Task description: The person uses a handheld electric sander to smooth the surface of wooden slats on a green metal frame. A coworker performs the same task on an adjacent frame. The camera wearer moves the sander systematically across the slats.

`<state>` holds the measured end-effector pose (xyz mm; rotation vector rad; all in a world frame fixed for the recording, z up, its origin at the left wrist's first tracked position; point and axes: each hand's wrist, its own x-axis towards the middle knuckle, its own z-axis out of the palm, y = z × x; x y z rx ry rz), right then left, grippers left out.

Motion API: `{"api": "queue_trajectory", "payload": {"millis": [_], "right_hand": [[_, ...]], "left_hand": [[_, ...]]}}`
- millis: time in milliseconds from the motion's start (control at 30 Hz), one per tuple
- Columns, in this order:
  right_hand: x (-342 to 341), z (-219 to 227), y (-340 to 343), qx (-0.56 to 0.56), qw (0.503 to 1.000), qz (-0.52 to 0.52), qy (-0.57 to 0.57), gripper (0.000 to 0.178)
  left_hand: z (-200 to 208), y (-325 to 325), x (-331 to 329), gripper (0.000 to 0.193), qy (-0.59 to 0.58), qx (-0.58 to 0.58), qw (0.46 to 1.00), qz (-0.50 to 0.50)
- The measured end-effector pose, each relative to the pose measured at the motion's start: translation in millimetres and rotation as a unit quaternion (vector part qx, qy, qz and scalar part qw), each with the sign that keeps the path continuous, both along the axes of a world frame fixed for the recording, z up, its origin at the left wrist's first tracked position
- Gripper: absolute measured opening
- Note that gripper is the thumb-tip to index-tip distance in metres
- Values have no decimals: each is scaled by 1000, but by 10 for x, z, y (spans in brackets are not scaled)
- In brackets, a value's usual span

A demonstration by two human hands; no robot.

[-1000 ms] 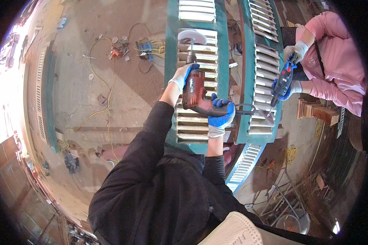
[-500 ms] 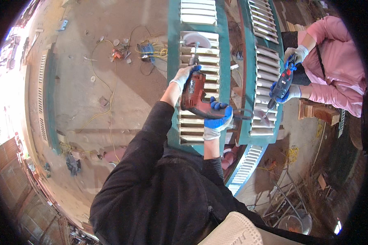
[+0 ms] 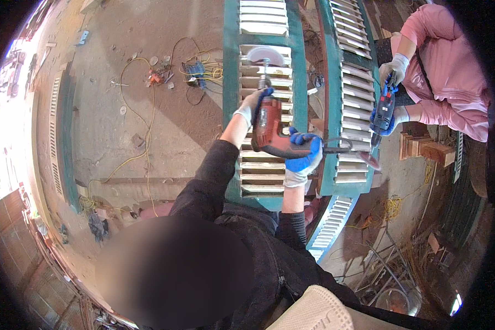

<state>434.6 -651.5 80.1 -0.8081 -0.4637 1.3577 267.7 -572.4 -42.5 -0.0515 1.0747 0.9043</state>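
Observation:
A red and black power drill (image 3: 268, 124) points away from me, with a round sanding disc (image 3: 265, 55) on its shaft. My left hand (image 3: 253, 107), gloved in white and blue, wraps round the drill's front near the chuck. At the back, my right hand (image 3: 303, 157) grips the handle, in a matching glove. Beneath the drill lies a green louvred shutter (image 3: 298, 88) with pale, bare-looking slats. The disc is over the slats toward the far part; whether it touches them I cannot tell.
To the right, a co-worker in pink holds another drill (image 3: 385, 109) over a second green shutter (image 3: 331, 104). Yellow cords (image 3: 148, 132) and a blue tool (image 3: 195, 74) lie on the floor at left. Wood blocks (image 3: 432, 149) are stacked at right.
My drill has swung slightly right at its rear, both hands moving with it. The sanding disc stays near the same slats. The co-worker's drill has shifted a little to the right.

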Motion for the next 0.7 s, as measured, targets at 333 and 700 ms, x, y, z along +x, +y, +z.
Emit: {"api": "queue_trajectory", "payload": {"millis": [333,700], "right_hand": [[-199,78,-126,35,997,54,-54,24],[31,27,-174,86,996,29,-25,24]], "left_hand": [[173,-161,-155,24,-77,75,991,83],[350,-23,108,25,35,54,998,29]]}}
